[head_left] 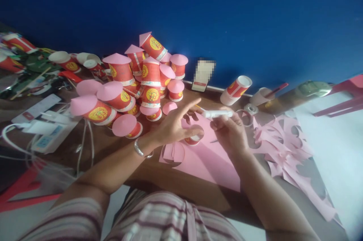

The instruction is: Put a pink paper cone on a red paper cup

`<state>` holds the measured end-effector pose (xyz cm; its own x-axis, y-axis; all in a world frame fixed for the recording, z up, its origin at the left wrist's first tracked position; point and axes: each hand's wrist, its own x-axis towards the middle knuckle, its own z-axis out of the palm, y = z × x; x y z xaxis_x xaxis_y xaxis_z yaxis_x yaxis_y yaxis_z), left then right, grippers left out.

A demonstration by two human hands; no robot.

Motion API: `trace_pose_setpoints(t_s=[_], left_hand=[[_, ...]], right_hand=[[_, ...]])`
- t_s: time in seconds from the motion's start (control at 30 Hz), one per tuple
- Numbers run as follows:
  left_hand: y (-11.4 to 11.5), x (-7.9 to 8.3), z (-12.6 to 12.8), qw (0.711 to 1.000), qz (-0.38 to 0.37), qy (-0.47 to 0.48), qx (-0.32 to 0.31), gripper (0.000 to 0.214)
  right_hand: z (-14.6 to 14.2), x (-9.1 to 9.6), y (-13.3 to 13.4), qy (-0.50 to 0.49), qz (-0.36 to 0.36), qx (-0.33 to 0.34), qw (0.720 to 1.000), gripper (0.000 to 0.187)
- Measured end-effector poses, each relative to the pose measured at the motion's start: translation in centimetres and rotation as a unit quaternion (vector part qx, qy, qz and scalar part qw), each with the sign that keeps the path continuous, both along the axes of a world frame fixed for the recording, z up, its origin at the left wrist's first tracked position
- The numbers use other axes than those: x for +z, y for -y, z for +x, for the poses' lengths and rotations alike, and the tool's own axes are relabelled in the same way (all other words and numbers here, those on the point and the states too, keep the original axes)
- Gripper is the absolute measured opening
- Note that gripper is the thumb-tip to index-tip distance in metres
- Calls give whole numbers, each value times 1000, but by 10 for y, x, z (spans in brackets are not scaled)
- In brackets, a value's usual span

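Note:
My right hand (232,132) is closed around a slim white tube (217,113), held level above the table; its exact kind is unclear. My left hand (177,124) is open beside it, with index finger stretched out and thumb apart. Below the left thumb is a small red paper cup (193,141) with a pale round end facing up, partly hidden by the hand. Both hands are over a pink paper sheet (210,165). Cut pink pieces (173,153) lie at the sheet's left edge.
Several red paper cups with pink cone tops (119,68) are piled on the left. A phone (202,76) leans against the blue wall. Stacked cups (236,90), a tape roll (251,108) and pink scraps (283,139) lie right. A power strip (51,137) with cables is left.

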<state>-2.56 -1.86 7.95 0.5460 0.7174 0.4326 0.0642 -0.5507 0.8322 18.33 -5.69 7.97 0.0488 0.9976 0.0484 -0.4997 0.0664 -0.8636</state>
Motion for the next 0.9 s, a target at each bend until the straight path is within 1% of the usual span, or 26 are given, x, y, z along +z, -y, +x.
trace_pose_setpoints(t_s=[0.07, 0.13, 0.17, 0.23, 0.27, 0.3, 0.4, 0.5, 0.57, 0.73, 0.8, 0.9], left_hand=[[2, -12, -5, 999, -29, -25, -11, 96], [7, -26, -8, 996, -47, -78, -4, 100], [10, -34, -8, 994, -50, -97, -1, 100], [15, -47, -6, 992, -45, -120, 0, 99], [17, -52, -4, 991, -43, -125, 4, 95], [18, -56, -2, 990, -44, -132, 7, 85], [16, -60, 2, 990, -21, -137, 28, 69], [11, -58, 3, 988, 10, -141, 59, 65], [8, -59, 3, 987, 24, -136, 76, 62], [8, -67, 1, 989, 38, -121, 77, 63], [8, -70, 1, 989, 31, -118, 78, 62], [8, -73, 0, 991, 21, -109, 80, 61]], right_hand=[[7, 4, 1, 50, 36, -68, 996, 21], [15, 3, 4, 126, 59, -110, 984, 24], [17, 1, 6, 167, 63, -114, 977, 25], [19, -3, 10, 234, 61, -98, 965, 25], [19, -5, 12, 256, 61, -88, 961, 24], [17, -7, 14, 272, 63, -84, 957, 23], [11, -9, 15, 301, 78, -89, 946, 21], [7, -11, 11, 326, 74, -84, 939, 23], [5, -14, 8, 354, 72, -88, 928, 22], [4, -20, 5, 428, 104, -98, 892, 18], [3, -20, 6, 444, 112, -91, 884, 17], [3, -19, 5, 462, 108, -60, 878, 17]])
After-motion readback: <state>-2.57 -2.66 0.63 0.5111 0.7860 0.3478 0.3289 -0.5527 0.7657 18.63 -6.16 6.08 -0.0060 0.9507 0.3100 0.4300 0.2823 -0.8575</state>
